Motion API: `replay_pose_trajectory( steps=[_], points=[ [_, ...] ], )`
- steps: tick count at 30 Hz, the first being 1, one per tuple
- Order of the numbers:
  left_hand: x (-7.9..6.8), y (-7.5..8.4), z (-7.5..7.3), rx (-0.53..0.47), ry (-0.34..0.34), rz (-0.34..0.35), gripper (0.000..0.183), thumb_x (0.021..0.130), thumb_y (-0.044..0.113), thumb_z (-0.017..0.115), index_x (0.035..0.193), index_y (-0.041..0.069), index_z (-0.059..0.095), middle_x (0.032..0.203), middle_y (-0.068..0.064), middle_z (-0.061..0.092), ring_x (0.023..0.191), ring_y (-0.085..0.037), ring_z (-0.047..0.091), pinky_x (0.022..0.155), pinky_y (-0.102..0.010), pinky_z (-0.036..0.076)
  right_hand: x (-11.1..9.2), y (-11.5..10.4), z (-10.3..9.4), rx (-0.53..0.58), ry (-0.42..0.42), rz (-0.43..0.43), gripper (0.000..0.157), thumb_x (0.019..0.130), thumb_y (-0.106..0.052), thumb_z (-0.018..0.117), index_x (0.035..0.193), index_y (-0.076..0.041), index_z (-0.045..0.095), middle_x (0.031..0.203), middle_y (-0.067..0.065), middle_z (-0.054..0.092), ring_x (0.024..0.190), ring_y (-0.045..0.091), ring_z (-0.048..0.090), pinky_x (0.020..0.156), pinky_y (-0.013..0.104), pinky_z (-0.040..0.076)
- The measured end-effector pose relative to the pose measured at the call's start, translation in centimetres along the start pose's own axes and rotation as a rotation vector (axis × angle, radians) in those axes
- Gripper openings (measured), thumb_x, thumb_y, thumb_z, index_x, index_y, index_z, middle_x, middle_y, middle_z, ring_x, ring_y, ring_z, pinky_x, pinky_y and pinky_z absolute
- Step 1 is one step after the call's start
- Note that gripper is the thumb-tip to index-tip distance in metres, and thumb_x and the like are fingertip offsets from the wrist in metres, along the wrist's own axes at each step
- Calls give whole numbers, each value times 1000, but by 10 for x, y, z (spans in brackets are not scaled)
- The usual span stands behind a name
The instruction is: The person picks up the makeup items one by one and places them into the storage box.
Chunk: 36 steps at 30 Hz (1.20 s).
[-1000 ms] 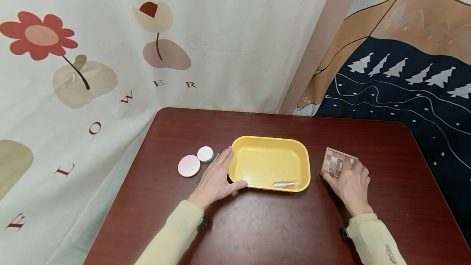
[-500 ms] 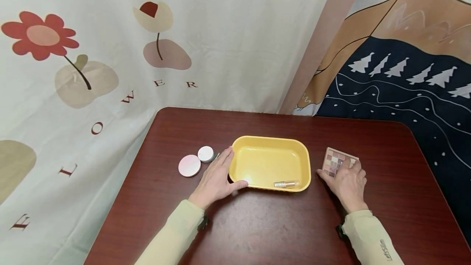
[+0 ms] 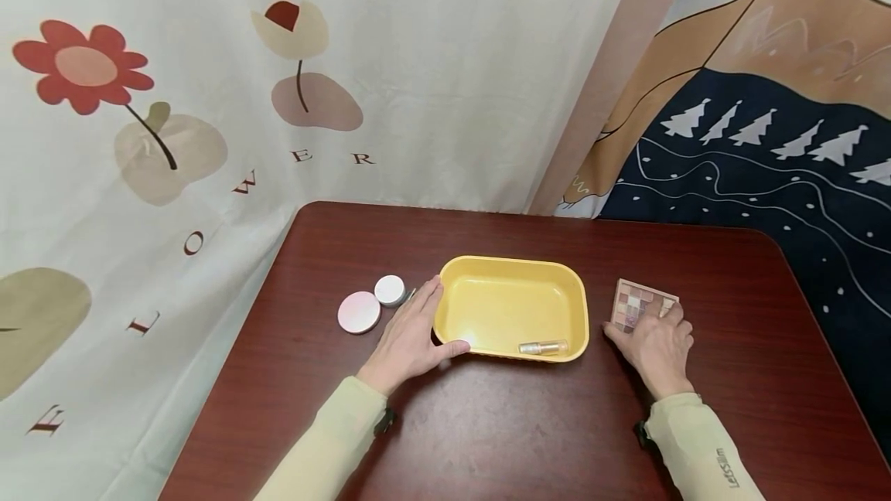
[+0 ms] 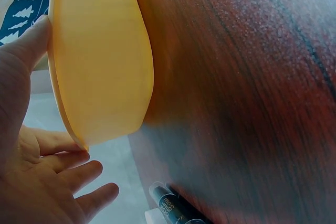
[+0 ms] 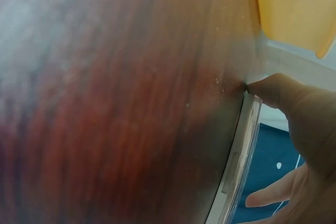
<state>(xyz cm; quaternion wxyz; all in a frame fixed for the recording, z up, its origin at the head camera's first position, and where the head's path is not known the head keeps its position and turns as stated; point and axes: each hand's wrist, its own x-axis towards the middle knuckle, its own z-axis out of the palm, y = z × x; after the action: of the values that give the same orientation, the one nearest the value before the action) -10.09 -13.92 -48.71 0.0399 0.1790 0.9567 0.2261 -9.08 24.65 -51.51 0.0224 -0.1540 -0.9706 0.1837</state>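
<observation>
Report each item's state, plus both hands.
Yellow rectangular plastic tray: upright, holding one tube.
Slim metallic-and-clear tube: on its side inside the tray.
Pinkish rectangular palette: flat, colour grid up.
Pink round compact: flat, looks closed.
White round jar: upright, looks closed.
Black lettered tube: partly hidden, cap unclear.
Left hand: touching the tray's rim.
Right hand: over the palette.

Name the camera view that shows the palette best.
The head view: it shows the top of the palette with its grid of coloured squares, though the right hand covers part of it. The right wrist view shows only its side edge, cut off by the frame. The left wrist view does not show it.
</observation>
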Motion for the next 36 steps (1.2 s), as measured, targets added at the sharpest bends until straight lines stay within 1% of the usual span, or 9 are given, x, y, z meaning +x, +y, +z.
replay_pose_trajectory(
  steps=[7, 13, 16, 22, 30, 36],
  points=[
    [0, 0, 0, 5, -1, 4, 108, 83, 62, 78, 159, -1, 34, 168, -13, 31, 154, -29, 31, 124, -48, 30, 0, 2, 0, 15, -19, -5, 106, 76, -38, 80, 142, 29, 30, 132, 55, 30, 104, 69, 39, 82, 74, 37],
    [0, 1, 0, 1, -2, 4, 108, 83, 61, 79, 159, -1, 34, 168, -13, 30, 154, -29, 31, 124, -48, 29, -1, 6, 1, 38, 4, -16, 104, 76, -35, 81, 144, 26, 31, 132, 53, 32, 106, 67, 38, 86, 74, 37],
    [-1, 1, 0, -1, -2, 3, 108, 83, 61, 79, 159, -1, 34, 168, -13, 31, 154, -29, 32, 124, -48, 30, -2, 7, 1, 59, 8, -19, 103, 76, -34, 81, 145, 24, 31, 134, 52, 32, 109, 67, 37, 90, 74, 35],
    [-1, 1, 0, -7, -2, 0, 108, 83, 61, 79, 159, -1, 34, 168, -12, 30, 154, -29, 31, 124, -48, 29, -5, 9, -2, 111, -4, -8, 98, 76, -30, 79, 144, 24, 32, 141, 50, 28, 121, 66, 31, 101, 73, 26],
    [-1, 0, 0, -2, 2, 2, 109, 83, 61, 79, 159, -1, 34, 168, -12, 30, 154, -28, 31, 124, -48, 29, -9, 12, -5, 156, 44, -56, 92, 75, -26, 77, 144, 21, 36, 145, 48, 30, 131, 65, 29, 106, 73, 25],
    [-1, 0, 0, -2, 3, -1, 110, 82, 62, 78, 160, -1, 33, 168, -12, 30, 154, -28, 31, 124, -47, 29, -11, 8, -10, 192, 52, -77, 92, 75, -25, 77, 145, 18, 37, 147, 45, 30, 133, 63, 29, 110, 71, 24]
  ],
)
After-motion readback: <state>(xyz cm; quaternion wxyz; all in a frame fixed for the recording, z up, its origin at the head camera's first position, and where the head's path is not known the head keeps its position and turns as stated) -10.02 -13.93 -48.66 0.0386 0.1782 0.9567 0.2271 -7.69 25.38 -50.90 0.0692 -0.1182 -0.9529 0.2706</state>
